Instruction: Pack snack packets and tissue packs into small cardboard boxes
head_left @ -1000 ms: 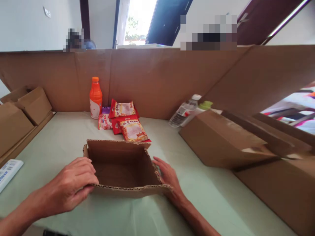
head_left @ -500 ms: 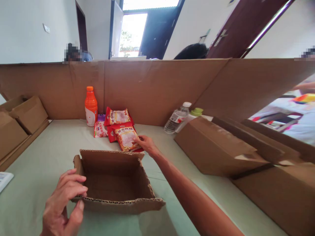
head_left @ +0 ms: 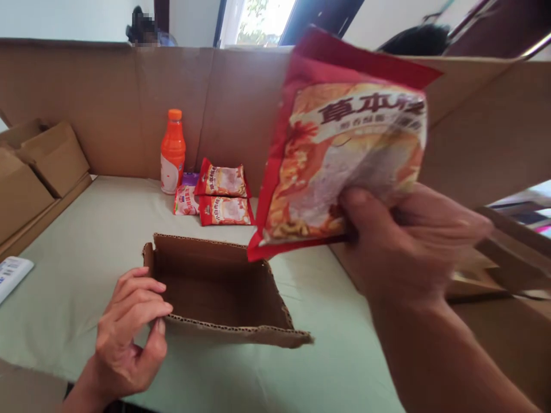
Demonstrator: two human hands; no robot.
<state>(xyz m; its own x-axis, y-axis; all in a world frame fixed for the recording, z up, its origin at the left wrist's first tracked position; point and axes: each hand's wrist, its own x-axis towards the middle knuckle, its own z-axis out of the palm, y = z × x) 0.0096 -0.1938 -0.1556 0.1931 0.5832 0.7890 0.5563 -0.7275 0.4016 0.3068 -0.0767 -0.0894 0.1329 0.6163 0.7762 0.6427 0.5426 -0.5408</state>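
Observation:
My right hand is closed on a red snack packet, its thumb pressing the front. The packet is held up close to the camera, tilted, with its printed front facing me. My left hand grips the near left corner of an open cardboard box, thumb outside and fingers over the edge. Nothing shows inside the part of the box I can see. Beyond it lie two more red snack packets, one behind the other. A pink packet sits at their left, partly over a purple one.
An orange bottle stands against the tall cardboard wall at the back. Cardboard boxes line the left and right sides. A white object lies at the left edge. Behind the wall, a person's head is partly visible.
My right hand has lifted the front red packet off the table and brought it up towards the camera. The left hand stays on the box corner. The view has tilted down.

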